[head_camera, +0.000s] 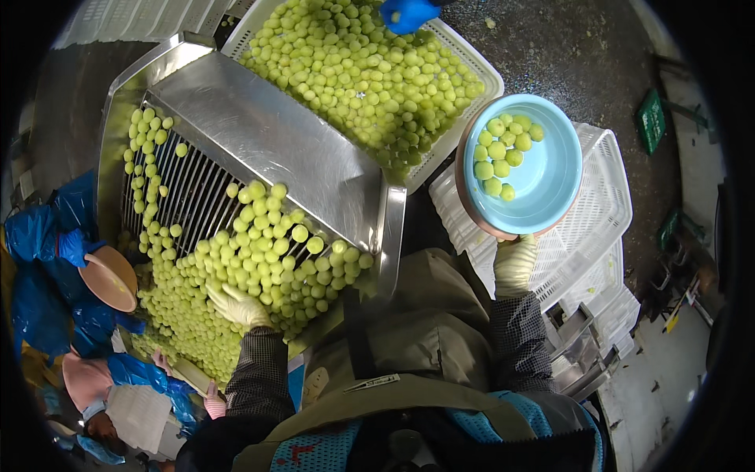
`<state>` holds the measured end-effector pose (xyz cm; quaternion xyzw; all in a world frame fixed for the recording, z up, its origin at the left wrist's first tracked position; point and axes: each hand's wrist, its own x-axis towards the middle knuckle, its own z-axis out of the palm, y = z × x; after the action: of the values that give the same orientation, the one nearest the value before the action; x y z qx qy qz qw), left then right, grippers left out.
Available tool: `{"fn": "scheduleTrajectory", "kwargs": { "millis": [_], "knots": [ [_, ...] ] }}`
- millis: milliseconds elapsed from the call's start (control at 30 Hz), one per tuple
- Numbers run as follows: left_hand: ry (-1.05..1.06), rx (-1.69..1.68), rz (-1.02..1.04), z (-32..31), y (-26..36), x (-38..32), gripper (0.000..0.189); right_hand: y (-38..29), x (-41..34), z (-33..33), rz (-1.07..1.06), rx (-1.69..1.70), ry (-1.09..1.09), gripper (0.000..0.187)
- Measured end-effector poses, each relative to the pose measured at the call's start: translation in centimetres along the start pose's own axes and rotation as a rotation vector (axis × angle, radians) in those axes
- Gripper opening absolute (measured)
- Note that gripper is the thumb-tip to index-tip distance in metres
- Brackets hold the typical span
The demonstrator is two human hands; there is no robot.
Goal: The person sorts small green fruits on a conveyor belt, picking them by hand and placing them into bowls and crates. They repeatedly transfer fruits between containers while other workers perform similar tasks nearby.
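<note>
My left hand (239,307), in a cream glove, lies palm down with fingers spread on a heap of round green fruits (259,236). No fruit shows in its grasp. The heap partly covers a rack of parallel metal bars (194,194) in a stainless steel chute. Off to the other side, my right hand (515,266), gloved alike, grips the near rim of a light blue plastic basin (551,189). A brownish basin (465,194) is nested beneath it. Several green fruits (501,150) sit in the blue basin, gathered toward its left side. My right fingertips are hidden by the rim.
A white perforated crate (492,74) full of green fruits stands beyond the steel plate (265,130), a blue-gloved hand (407,15) above it. Stacked white crates (607,183) rise at right. Co-workers in blue aprons (41,295) stand left, one holding an orange basin (112,283).
</note>
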<state>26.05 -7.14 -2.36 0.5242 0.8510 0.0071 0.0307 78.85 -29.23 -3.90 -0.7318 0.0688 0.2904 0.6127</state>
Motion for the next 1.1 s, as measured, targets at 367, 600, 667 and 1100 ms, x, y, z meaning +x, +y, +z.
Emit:
{"fn": "scheduleTrajectory", "kwargs": {
  "millis": [367,600,667,1100],
  "knots": [
    [0.041,-0.329,0.328,2.0,20.6,-1.6,0.067,0.7,-1.5,0.7,-0.290,-0.698,-0.145,0.028],
    [-0.299,-0.852,0.644,1.0,29.6,-3.4,0.059,-0.4,-1.1,2.6,0.130,0.270,-0.079,0.022],
    [-0.325,-0.975,0.655,0.5,29.7,-3.1,0.058,-0.3,-0.8,2.4,0.109,0.248,-0.094,0.020],
    [-0.550,-0.307,1.125,6.3,39.0,-2.5,0.067,0.0,2.1,0.6,0.181,0.328,0.015,0.005]
  ]
}}
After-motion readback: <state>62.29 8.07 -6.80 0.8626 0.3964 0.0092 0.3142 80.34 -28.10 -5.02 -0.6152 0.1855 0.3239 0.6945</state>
